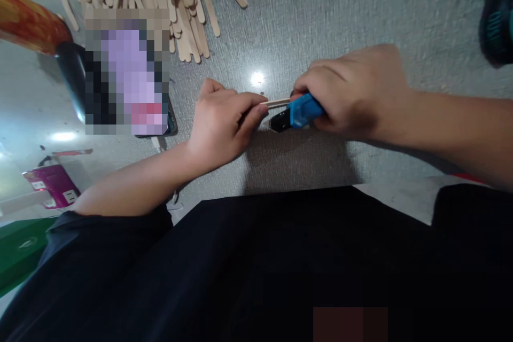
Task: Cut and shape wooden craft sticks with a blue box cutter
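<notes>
My left hand (230, 117) pinches one end of a thin wooden craft stick (277, 102) between thumb and forefinger. The stick's other end reaches the fingertips of my right hand (348, 91). That hand is closed around a blue box cutter (305, 110), whose black, metal-edged tip points left, just below the stick. I cannot make out whether the cutter touches the wood. Both hands are close together over the grey textured tabletop (296, 160).
A heap of craft sticks (188, 5) lies at the upper left, above a phone (136, 80) with a blurred screen. Farther left are an orange bottle-like object (32, 18) and a purple power adapter (52, 186). A dark and teal object (499, 21) stands at the right edge.
</notes>
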Demonstrator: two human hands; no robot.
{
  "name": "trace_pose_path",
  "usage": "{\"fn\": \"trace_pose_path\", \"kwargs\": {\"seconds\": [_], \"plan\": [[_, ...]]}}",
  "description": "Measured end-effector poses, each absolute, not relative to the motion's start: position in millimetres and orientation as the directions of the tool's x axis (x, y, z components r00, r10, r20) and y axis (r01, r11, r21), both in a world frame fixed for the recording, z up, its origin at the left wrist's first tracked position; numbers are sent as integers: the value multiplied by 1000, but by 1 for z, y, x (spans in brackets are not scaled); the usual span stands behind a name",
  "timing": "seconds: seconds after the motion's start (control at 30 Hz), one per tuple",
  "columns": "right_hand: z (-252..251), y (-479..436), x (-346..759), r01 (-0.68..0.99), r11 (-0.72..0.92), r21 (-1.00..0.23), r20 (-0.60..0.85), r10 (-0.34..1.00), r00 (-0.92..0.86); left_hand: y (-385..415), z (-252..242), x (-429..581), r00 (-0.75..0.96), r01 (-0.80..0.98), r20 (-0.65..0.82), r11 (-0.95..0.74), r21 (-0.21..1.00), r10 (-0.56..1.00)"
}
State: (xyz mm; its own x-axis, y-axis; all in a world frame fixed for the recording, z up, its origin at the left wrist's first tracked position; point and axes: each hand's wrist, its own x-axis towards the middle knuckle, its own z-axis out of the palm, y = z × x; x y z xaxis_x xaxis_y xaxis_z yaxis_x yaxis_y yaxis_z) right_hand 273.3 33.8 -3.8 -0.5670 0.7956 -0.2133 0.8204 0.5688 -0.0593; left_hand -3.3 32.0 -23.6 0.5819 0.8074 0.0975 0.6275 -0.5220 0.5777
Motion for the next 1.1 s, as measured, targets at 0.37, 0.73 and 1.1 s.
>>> {"fn": "trace_pose_path", "kwargs": {"seconds": [0.37, 0.73, 1.1], "plan": [[10, 31, 277, 876, 475, 82, -254, 860, -442, 29, -9, -1, 493, 724, -4, -408, 557, 870], [18, 29, 271, 914, 404, 35, -305, 875, -375, 31, -19, 0, 494, 745, 50, -452, 491, 868], [26, 33, 262, 886, 451, 106, -406, 833, -375, 30, -8, 1, 510, 739, 20, -450, 501, 860]]}}
